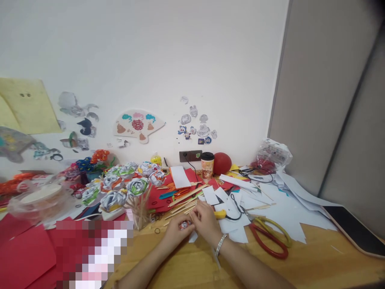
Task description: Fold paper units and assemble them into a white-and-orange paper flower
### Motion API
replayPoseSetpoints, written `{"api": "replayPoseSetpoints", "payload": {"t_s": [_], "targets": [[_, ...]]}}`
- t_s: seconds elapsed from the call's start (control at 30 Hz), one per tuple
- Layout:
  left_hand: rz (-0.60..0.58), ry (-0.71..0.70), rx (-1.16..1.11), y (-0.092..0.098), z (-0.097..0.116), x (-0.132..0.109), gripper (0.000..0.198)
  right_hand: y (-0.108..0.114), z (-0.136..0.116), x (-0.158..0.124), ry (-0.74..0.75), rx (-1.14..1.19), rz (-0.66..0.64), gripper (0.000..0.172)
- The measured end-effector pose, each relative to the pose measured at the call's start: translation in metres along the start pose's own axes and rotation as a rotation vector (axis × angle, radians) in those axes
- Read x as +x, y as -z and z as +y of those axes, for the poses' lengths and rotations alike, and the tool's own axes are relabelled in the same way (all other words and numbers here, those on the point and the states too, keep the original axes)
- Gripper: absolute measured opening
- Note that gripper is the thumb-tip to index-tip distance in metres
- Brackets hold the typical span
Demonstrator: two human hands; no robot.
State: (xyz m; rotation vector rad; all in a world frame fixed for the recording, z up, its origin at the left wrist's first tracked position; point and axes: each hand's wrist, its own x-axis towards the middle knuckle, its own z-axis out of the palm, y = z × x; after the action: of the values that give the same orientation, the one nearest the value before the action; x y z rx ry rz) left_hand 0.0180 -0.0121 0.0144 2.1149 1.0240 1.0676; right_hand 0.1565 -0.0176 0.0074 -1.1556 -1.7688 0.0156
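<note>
My left hand (178, 229) is curled around a small paper flower (185, 224), rolled from white paper with orange and dark print. My right hand (205, 220), with a sparkling bracelet at the wrist, pinches at the flower's right side; its fingertips partly hide it. A white paper piece (193, 237) shows just below the hands. Left of them, finished paper flowers (137, 186) stand on sticks in a holder (140, 216). Wooden sticks (182, 205) lie right behind my hands. A yellow-handled tool (221, 214) with a black cord lies beside my right hand.
Large scissors (270, 237) with red and yellow handles lie at the right, near white paper sheets (288, 204) and a phone-like dark slab (356, 228). A lidded cup (207, 166) and red balloon (222, 163) stand by the wall. Red paper (27, 253) covers the left.
</note>
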Motion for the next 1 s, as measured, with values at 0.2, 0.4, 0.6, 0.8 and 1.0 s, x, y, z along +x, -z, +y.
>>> {"api": "replayPoseSetpoints", "payload": {"t_s": [0.2,0.4,0.6,0.8,1.0], "targets": [[0.034,0.031,-0.043,-0.002,-0.001,0.001,0.015,0.002,-0.005,0.0,0.01,0.013,-0.033,0.016],[0.038,0.077,-0.081,-0.001,-0.008,0.003,0.013,0.007,-0.007,0.002,0.137,-0.072,-0.097,0.017],[-0.01,0.105,-0.124,0.0,-0.012,0.002,0.012,0.012,0.0,0.003,0.32,-0.127,-0.157,0.021],[-0.133,0.129,-0.213,0.006,-0.012,0.001,0.017,0.011,0.0,0.004,0.278,-0.034,-0.167,0.022],[-0.229,0.138,-0.313,0.009,-0.01,-0.002,0.025,0.023,0.006,0.01,0.188,-0.056,-0.081,0.018]]}}
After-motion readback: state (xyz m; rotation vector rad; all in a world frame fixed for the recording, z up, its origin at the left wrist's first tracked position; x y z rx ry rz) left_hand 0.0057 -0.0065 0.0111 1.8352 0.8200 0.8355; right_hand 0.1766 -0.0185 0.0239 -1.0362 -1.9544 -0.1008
